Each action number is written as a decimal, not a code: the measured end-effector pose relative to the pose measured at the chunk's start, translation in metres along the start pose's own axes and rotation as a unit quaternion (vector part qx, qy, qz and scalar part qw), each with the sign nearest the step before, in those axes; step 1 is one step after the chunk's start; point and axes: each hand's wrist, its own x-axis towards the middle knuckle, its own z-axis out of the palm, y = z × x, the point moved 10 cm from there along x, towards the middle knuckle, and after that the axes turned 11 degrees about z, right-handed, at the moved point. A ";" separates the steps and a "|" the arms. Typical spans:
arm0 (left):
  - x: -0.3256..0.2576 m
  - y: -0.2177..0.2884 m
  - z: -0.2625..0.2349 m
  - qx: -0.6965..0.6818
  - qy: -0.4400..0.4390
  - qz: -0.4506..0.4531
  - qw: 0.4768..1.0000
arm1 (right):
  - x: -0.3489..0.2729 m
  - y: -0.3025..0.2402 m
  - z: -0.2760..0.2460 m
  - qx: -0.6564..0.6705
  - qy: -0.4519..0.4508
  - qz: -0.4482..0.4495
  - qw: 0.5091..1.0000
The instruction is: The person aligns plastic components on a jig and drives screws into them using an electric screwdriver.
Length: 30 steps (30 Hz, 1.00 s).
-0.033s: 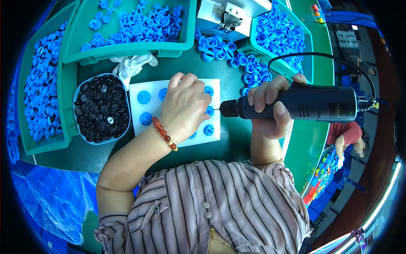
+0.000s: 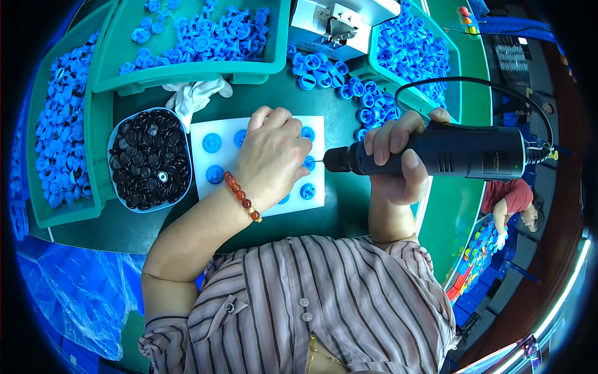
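My right hand [image 2: 398, 153] is wrapped around a black electric screwdriver [image 2: 473, 151] held nearly level. Its thin bit points left and meets a round blue plastic part [image 2: 309, 163] at the right side of a white board [image 2: 208, 187]. Over the middle of that board, my left hand [image 2: 273, 153] is closed, with curled fingers beside the same blue part. What its fingertips grip is hidden under the hand. More round blue parts sit on the board in rows, among them one at upper left [image 2: 212, 143] and one at lower right [image 2: 307, 191]. The palm covers some.
A tub of black round pieces [image 2: 149, 159] stands left of the board, near a white glove [image 2: 198, 96]. Green bins [image 2: 180, 80] of blue parts line the left and back. Loose blue rings [image 2: 321, 70] lie below a metal-fronted device [image 2: 330, 31]. The screwdriver's cable [image 2: 498, 87] arches at right.
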 end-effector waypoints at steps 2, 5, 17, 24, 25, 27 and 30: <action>0.000 0.000 0.000 0.001 0.001 0.000 1.000 | -0.001 0.001 0.000 -0.008 0.001 0.001 1.000; 0.000 -0.001 -0.001 -0.005 0.007 0.004 1.000 | -0.001 0.001 0.001 -0.020 0.002 -0.002 1.000; 0.000 0.000 0.000 -0.004 0.008 0.004 1.000 | -0.002 0.001 0.010 -0.048 -0.030 -0.016 0.998; 0.000 -0.001 0.005 0.005 -0.008 -0.003 1.000 | -0.003 0.005 0.019 -0.064 -0.021 0.007 0.998; 0.000 -0.001 0.005 0.006 -0.007 -0.002 1.000 | -0.003 0.005 0.020 -0.065 -0.021 0.008 0.998; 0.001 -0.001 0.004 0.006 -0.009 -0.004 1.000 | -0.001 0.006 0.031 -0.149 -0.059 0.012 0.987; 0.000 -0.001 0.004 0.010 -0.013 -0.006 1.000 | 0.002 0.008 0.034 -0.173 -0.082 0.012 0.981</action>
